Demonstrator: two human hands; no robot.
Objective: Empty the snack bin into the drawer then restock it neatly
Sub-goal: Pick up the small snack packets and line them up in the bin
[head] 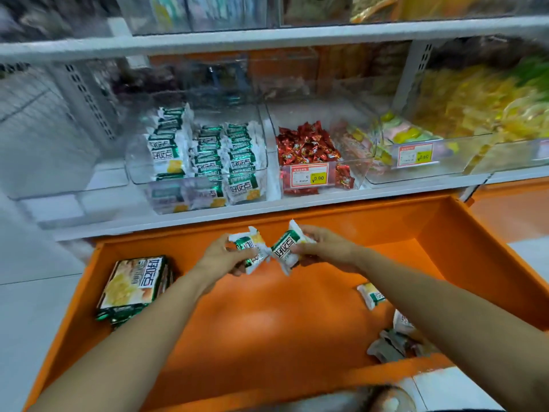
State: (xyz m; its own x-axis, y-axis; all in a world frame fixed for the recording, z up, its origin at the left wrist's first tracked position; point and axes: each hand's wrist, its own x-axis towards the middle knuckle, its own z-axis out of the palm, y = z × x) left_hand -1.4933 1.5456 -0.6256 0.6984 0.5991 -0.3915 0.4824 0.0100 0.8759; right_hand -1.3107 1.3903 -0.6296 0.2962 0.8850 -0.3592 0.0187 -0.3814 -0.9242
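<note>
Left hand (220, 258) pinches a small white-and-green foil snack packet (248, 247) between thumb and fingers. Right hand (325, 248) pinches a second white-and-green packet (286, 248) the same way. Both are held just above the far part of the open orange metal drawer (267, 322). The two packets nearly touch at their crimped ends, probably being squared up so they go in as a pair facing one way.

The clear plastic snack bin (138, 173) sits on the white shelf (184, 223) just beyond the drawer, left of centre. It holds three upright rows of matching packets (208, 150), labels forward so they read from the front. Judged: emptying is done and the restock is well along. One loose matching packet (371, 294) lies on the drawer floor at right, so a few are left to fetch. A stack of larger flat green-edged snack bags (135, 286) lies at the drawer's left, and crumpled grey wrappers (389, 346) at its near right.

Writing: the packets carry big blocky Chinese characters on green, looks like 好吃点, but turned sideways so not certain. The bin of red-wrapped candies (306, 144) to the right has a red-framed price tag (309, 176) with "9.90" in a yellow box. The next price tag (416, 156) further right reads about "8.90", blurred. Small print is unreadable
</note>
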